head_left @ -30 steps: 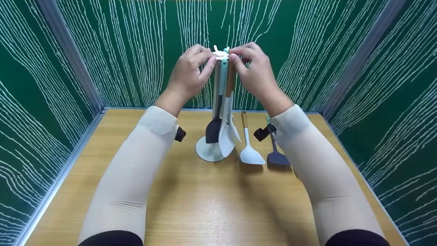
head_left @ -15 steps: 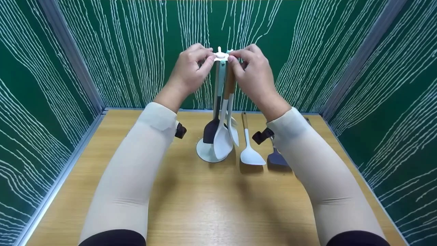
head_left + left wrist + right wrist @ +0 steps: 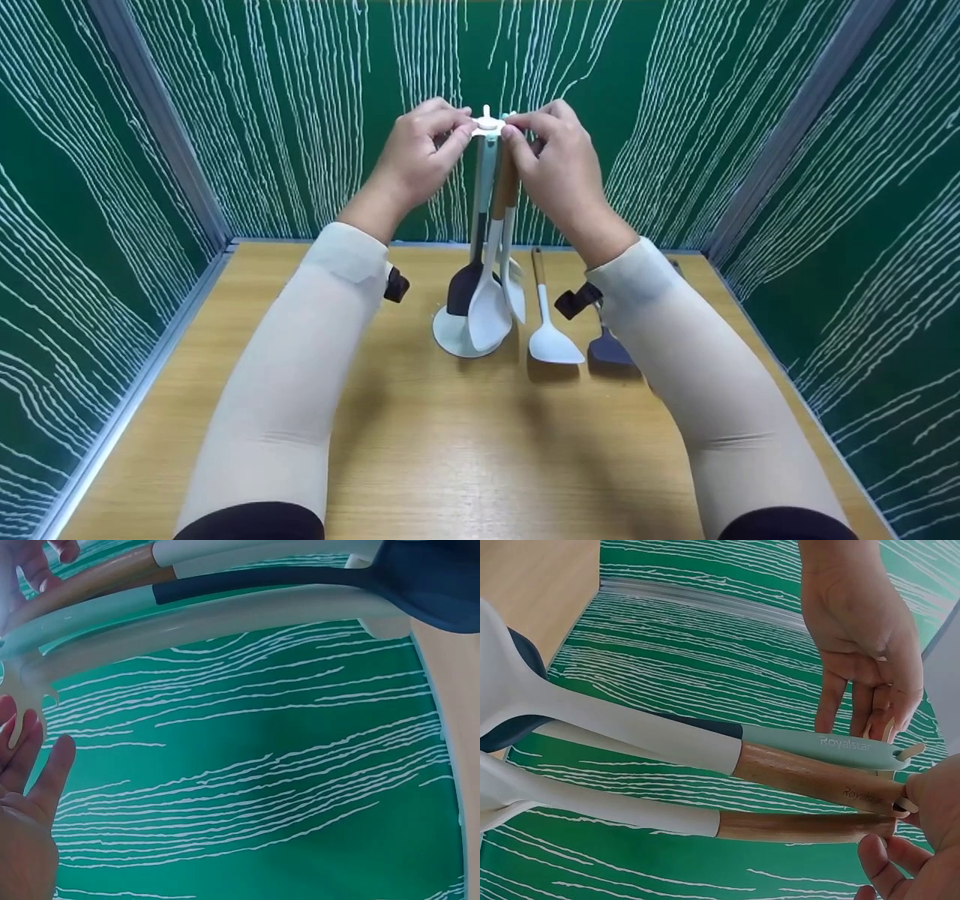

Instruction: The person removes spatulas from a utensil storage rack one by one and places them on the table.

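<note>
Pinched at opposite edges by left hand (image 3: 427,148) and right hand (image 3: 556,154): hooked top of white rack (image 3: 488,125), midway between, equally near both. Long axis upright, base apparently on the table (image 3: 450,457). Hung alongside: mint handle (image 3: 795,740) marked "Royalstar"; wooden handle (image 3: 802,774) with fainter, seemingly matching lettering. Farther down, right of the base: white spatula (image 3: 553,343), lying flat.

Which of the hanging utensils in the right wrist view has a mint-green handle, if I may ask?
The dark-headed utensil, its head partly hidden behind a white one; the white-headed utensils have wooden handles instead.
</note>
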### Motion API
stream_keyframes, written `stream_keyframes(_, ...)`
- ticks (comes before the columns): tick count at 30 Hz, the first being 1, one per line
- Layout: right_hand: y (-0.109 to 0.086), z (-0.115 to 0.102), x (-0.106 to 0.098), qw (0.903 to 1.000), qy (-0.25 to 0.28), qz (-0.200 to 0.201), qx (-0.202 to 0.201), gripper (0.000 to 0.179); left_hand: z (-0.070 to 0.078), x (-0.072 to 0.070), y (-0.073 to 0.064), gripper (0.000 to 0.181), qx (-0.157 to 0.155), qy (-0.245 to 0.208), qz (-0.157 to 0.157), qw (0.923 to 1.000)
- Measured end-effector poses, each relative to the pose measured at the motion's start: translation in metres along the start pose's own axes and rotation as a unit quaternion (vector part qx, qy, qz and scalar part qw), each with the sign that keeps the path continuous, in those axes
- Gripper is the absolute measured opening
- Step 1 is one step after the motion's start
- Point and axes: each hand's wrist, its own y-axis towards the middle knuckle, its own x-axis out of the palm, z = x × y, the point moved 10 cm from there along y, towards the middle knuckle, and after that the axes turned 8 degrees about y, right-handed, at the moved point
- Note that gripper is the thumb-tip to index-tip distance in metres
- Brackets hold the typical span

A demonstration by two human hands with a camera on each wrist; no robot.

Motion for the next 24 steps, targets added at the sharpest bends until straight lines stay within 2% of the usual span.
stream_keyframes(6, 0.002, -0.002, 0.000, 0.9998, -0.015, -0.006, 0.008, 0.039, -0.003, 0.000, 0.002, 0.033, -0.002, -0.016, 0.004, 0.9999)
stream_keyframes(11, 0.010, -0.003, -0.003, 0.9990, -0.024, -0.029, 0.022, 0.040, -0.004, 0.002, 0.002, 0.032, -0.003, -0.029, 0.009, 0.9995)
stream_keyframes(15, 0.032, 0.001, -0.004, 0.9953, 0.007, -0.062, 0.073, 0.048, -0.003, 0.003, 0.002, 0.031, -0.001, -0.032, 0.014, 0.9994)
stream_keyframes(18, 0.053, 0.006, 0.000, 0.9877, 0.025, -0.096, 0.121, 0.056, -0.003, 0.003, 0.002, 0.030, -0.001, -0.033, 0.016, 0.9993)
stream_keyframes(24, 0.081, 0.015, 0.012, 0.9769, -0.009, -0.149, 0.153, 0.067, -0.004, 0.004, 0.003, 0.029, -0.003, -0.040, 0.015, 0.9991)
